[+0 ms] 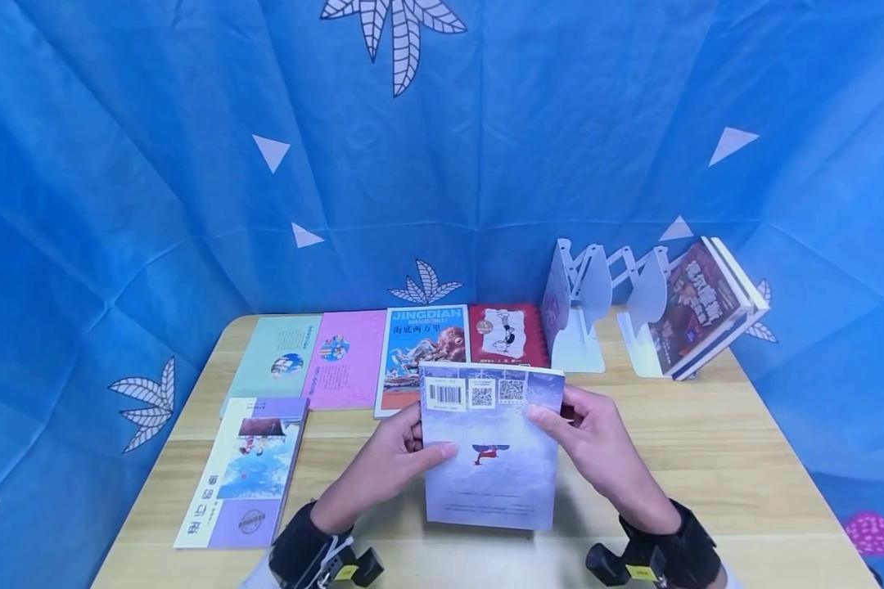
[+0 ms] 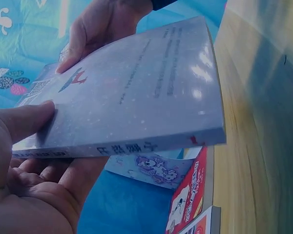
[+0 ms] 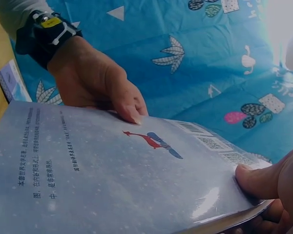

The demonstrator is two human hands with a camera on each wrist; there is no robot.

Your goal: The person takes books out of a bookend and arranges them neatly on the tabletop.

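Both hands hold up a lavender-grey paperback book (image 1: 489, 491) above the table's front half. Its cover facing me bears a barcode, two QR codes and a small red figure with dark wings. My left hand (image 1: 394, 454) grips the left edge, its thumb on the cover and its fingers behind. On the other side my right hand (image 1: 593, 429) grips the right edge near the top, thumb also on the cover. In the left wrist view the book's spine (image 2: 132, 148) with printed characters faces the camera.
Along the table's back lie a green book (image 1: 272, 356), a pink book (image 1: 346, 360), a blue octopus book (image 1: 412, 343) and a red book (image 1: 508, 335). A purple-white book (image 1: 243, 474) lies front left. At right, a white expanding bookend (image 1: 582, 327) has books (image 1: 700, 311) leaning at its right end.
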